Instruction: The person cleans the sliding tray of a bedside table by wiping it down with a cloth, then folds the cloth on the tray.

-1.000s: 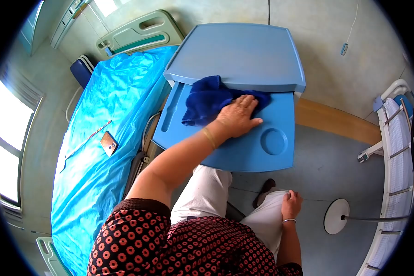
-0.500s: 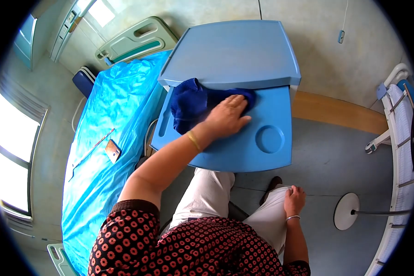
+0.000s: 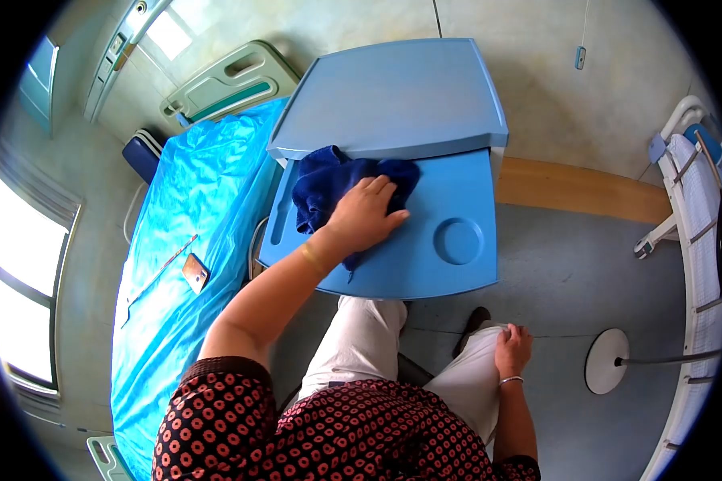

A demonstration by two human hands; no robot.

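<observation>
A dark blue cloth [image 3: 317, 188] lies bunched on the pull-out tray [image 3: 409, 268] of a blue bedside cabinet. My left hand [image 3: 364, 215] presses it from above, the fingers together and slightly curved over the cloth, the thumb pointing right. Part of the cloth is hidden under the palm, and a corner sticks out below the wrist. A round recess [image 3: 458, 240] in the tray lies to the right of this hand. My right hand [image 3: 513, 349] rests on my right knee, holding nothing, its fingers draped over the trouser leg.
The cabinet's raised top [image 3: 389, 96] stands behind the tray. On the left is a bed [image 3: 156, 337] under shiny blue sheeting, with a phone [image 3: 195, 273] and a thin stick [image 3: 160, 269] on it. A round white base [image 3: 606, 361] and another bed [image 3: 690, 232] are at right.
My left hand has slid left and a little toward me, dragging the cloth's right part with it. A corner of cloth now shows below the wrist. The right hand stays on the knee.
</observation>
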